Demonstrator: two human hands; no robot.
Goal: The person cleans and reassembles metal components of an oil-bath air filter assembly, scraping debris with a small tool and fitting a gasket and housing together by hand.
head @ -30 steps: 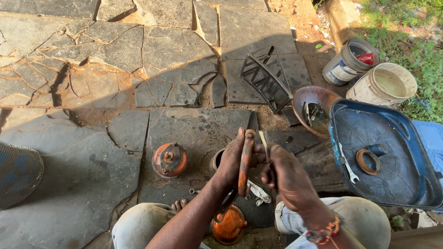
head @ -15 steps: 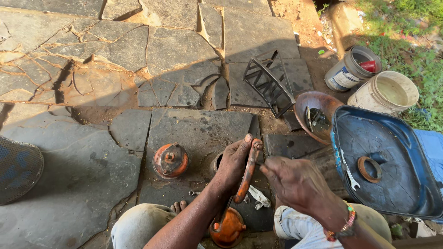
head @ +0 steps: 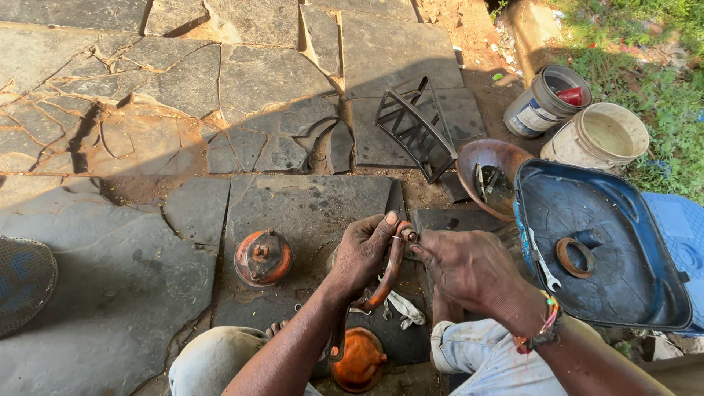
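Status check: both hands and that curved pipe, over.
Left hand gripping curved orange pipe near its top. Right hand pinching the pipe's top end. Pipe runs down to orange round part. Nothing blocking.

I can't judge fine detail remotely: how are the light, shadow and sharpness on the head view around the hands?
Head view: hard sun on the far paving and grass, broad shadow over the near stone; left hand, right hand and rusty curved pipe sit shaded yet sharp; wide-angle bending at the edges; no glare.

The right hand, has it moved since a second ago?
Yes. The right hand has shifted from low beside the curved orange pipe up to its top end, toward the blue tray.
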